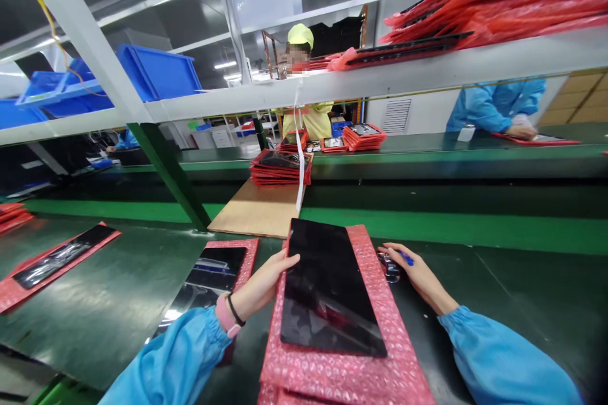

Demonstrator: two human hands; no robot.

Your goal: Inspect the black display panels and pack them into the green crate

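Note:
A black glass panel [327, 288] lies on a stack of pink bubble-wrap sheets [380, 361] right in front of me. My left hand [263, 281] rests at the panel's left edge, fingertips touching it, fingers apart. My right hand [411, 269] lies on the table to the right of the stack, over a small blue-tipped object [405, 257] and a small metal piece [390, 269]; whether it grips them I cannot tell.
Another panel on pink wrap [213, 275] lies to my left, one more [57, 262] at far left. A cardboard sheet [259, 209] sits ahead by a green post [171, 174]. Red panel stacks [280, 168] rest on the conveyor. Two people work opposite.

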